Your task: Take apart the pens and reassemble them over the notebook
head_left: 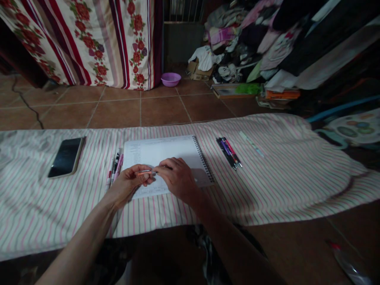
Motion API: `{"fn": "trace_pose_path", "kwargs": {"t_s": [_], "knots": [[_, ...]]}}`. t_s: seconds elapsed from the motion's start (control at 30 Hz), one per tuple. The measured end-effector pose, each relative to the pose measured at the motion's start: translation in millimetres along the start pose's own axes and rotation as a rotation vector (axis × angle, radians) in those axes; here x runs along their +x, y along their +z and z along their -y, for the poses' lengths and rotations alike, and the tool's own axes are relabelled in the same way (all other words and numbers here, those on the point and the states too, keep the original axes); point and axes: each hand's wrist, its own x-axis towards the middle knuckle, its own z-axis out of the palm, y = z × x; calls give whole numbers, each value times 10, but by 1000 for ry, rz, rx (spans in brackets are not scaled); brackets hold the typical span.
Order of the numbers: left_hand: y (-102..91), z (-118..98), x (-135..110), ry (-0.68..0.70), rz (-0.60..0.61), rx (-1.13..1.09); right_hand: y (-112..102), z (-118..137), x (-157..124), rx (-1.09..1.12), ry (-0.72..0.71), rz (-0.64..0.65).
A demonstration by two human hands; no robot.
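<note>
My left hand [133,179] pinches a slim orange pen [144,173] by one end, above the lower part of an open spiral notebook [166,150]. The fingers of my right hand [178,177] are closed around the pen's other end, and they hide that end. The notebook page is mostly white, with small print along its left side and bottom. Beside its left edge lie several pens [119,166], partly hidden by my left hand. To the right of its spiral rests a small group of dark, purple and pink pens [228,152].
A phone [65,157] lies at the left on the striped cloth [276,178]. One pale pen [251,143] sits farther right. Beyond, on the tiled floor, are a purple basin [171,79], a cardboard box [199,72] and piled clothes. A flowered curtain [103,43] hangs behind.
</note>
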Motion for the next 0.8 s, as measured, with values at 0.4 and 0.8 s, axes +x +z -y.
{"fn": "trace_pose_path", "kwargs": {"t_s": [0.4, 0.8], "knots": [[70, -5, -9, 124, -158, 309, 72, 27, -3, 60, 69, 55], [16, -76, -46, 147, -175, 406, 130, 65, 10, 179, 113, 22]]}}
